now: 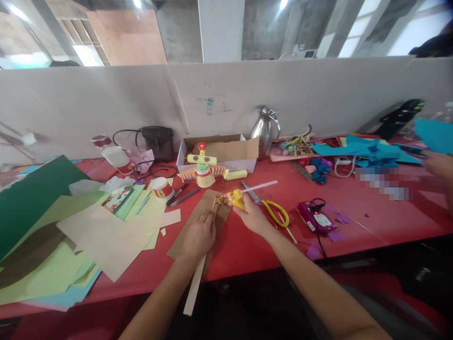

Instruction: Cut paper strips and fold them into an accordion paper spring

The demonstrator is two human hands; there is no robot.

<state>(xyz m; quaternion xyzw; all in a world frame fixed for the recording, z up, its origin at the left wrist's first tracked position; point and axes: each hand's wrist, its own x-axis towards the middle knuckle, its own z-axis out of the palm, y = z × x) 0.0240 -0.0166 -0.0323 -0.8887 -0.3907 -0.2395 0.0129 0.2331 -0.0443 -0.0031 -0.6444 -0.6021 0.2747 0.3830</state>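
Note:
My right hand is closed around a yellow glue gun, whose tip points left at a small piece on a brown cardboard sheet. My left hand is curled and presses down on that cardboard, just left of the gun's tip. A long pale paper strip lies under the left hand and runs off the table's front edge. Behind the cardboard stands a yellow paper robot figure with a red knob on top.
Yellow-handled scissors lie right of my right hand. Loose paper sheets cover the left of the red table. A cardboard box, a steel jug, a purple device and blue paper sit behind. Another person's hand shows at right.

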